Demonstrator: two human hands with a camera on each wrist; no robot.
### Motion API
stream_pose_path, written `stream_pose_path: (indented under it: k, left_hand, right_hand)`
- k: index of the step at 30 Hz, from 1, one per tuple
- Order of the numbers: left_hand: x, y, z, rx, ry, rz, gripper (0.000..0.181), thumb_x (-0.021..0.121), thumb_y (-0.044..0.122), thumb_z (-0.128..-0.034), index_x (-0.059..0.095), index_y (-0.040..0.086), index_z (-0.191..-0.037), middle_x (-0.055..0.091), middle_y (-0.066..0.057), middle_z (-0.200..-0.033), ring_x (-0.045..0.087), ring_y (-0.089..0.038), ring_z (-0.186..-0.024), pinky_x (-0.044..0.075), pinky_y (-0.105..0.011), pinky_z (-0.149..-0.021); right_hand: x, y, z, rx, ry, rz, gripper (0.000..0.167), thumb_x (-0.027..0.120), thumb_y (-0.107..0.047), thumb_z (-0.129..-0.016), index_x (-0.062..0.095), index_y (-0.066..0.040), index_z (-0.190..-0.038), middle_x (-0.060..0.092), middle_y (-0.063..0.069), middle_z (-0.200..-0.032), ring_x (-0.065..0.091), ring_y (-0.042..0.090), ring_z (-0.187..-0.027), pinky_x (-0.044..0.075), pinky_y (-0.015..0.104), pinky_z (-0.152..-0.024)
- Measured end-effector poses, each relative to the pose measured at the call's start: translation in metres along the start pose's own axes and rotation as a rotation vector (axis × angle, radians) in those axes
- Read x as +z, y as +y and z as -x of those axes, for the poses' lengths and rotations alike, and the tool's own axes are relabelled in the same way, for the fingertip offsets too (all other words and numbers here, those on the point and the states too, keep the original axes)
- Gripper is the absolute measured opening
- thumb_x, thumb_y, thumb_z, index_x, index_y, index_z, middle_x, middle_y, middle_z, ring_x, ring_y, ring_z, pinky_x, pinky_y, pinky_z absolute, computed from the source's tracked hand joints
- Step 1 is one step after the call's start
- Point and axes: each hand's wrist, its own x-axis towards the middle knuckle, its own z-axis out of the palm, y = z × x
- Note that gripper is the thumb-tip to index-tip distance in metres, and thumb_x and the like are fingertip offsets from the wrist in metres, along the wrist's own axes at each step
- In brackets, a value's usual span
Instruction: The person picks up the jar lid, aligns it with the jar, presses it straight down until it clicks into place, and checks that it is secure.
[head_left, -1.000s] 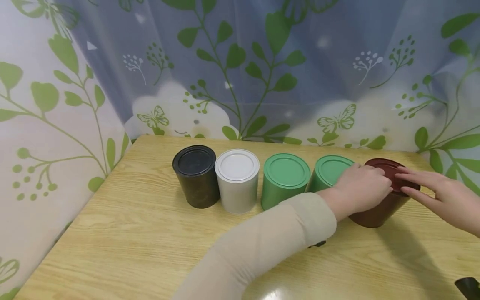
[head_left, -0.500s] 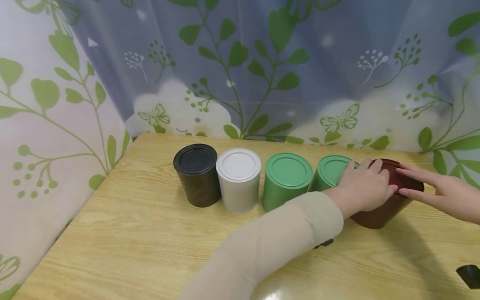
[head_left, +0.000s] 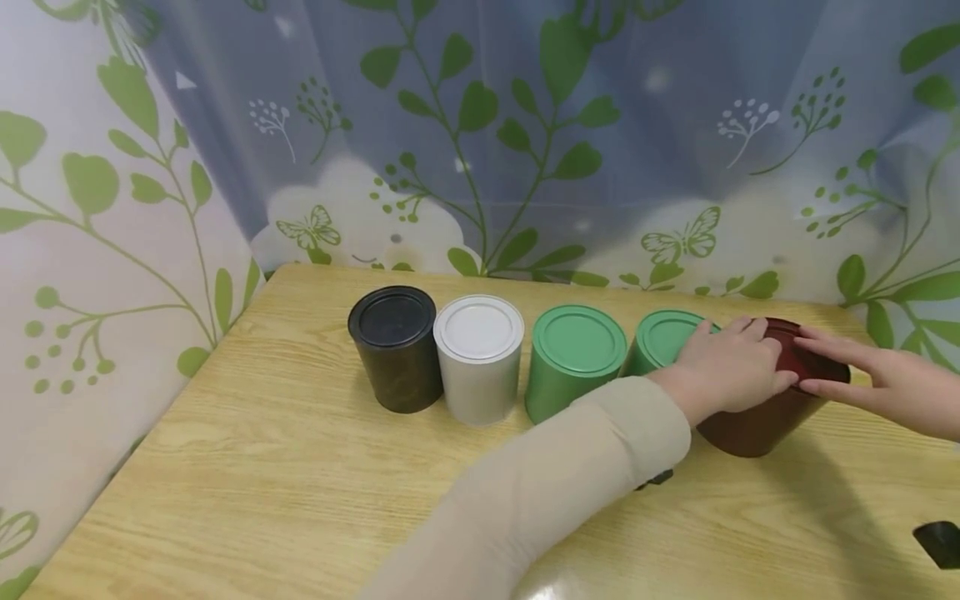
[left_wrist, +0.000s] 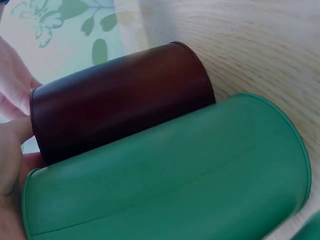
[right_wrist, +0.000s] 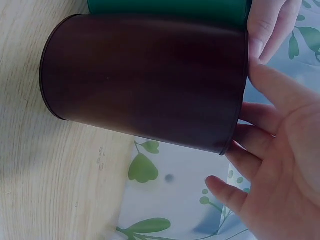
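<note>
A dark brown lidded can stands at the right end of a row. My left hand rests over its lid and the lid of the neighbouring green can, fingers spread and fairly straight. Nearly straight fingers of my right hand touch the brown can's lid at its right side. In the right wrist view, the right hand lies against the lid end, its little finger held away from it. The left wrist view shows the brown can beside the green can.
Another green can, a white can and a black can continue the row leftward on the wooden table. A leaf-patterned curtain hangs behind. A small black object lies at the right edge.
My left hand's fingers, bent at the brown lid earlier, have spread flat over the two lids. The right hand stays at the brown lid. The cans stand in the same order.
</note>
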Motion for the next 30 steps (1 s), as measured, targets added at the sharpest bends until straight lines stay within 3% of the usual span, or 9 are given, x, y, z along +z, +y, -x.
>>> stream_pose_path:
  k: [5, 11, 26, 30]
  left_hand:
    - [-0.0047, 0.001, 0.0022, -0.019, -0.021, 0.035, 0.048, 0.026, 0.062, -0.0934, 0.022, 0.052, -0.14, 0.004, 0.032, -0.146, -0.002, 0.009, -0.134, 0.005, -0.028, -0.112]
    - [-0.0063, 0.0028, 0.003, -0.038, -0.038, 0.03, 0.048, 0.026, 0.063, -0.0933, 0.019, 0.053, -0.14, 0.002, 0.034, -0.145, -0.003, 0.009, -0.134, 0.004, -0.026, -0.112]
    - [-0.0047, 0.002, 0.0021, -0.05, -0.038, 0.02, 0.048, 0.026, 0.063, -0.0934, 0.019, 0.053, -0.14, 0.005, 0.035, -0.144, -0.002, 0.009, -0.134, 0.005, -0.028, -0.112]
    - [-0.0059, 0.002, 0.0023, -0.045, -0.037, 0.024, 0.048, 0.026, 0.062, -0.0936, 0.019, 0.053, -0.14, 0.005, 0.035, -0.144, -0.002, 0.009, -0.134, 0.004, -0.029, -0.112]
  right_hand:
    - [0.0005, 0.0022, -0.0013, 0.0, 0.014, 0.01, 0.069, 0.056, -0.035, -0.094, 0.031, 0.009, -0.14, 0.03, 0.044, -0.131, 0.041, 0.062, -0.106, 0.042, 0.061, -0.076]
    - [0.0026, 0.0036, -0.0031, -0.012, 0.04, 0.044, 0.068, 0.058, -0.034, -0.093, 0.035, 0.012, -0.137, 0.032, 0.044, -0.129, 0.043, 0.06, -0.105, 0.043, 0.058, -0.076]
    - [0.0023, 0.0034, -0.0069, -0.021, 0.023, 0.041, 0.067, 0.059, -0.035, -0.092, 0.037, 0.013, -0.135, 0.034, 0.042, -0.13, 0.042, 0.06, -0.107, 0.043, 0.059, -0.077]
    - [0.0001, 0.0045, -0.0076, -0.018, 0.016, 0.071, 0.07, 0.06, -0.036, -0.091, 0.036, 0.013, -0.135, 0.035, 0.042, -0.128, 0.047, 0.059, -0.102, 0.045, 0.056, -0.074]
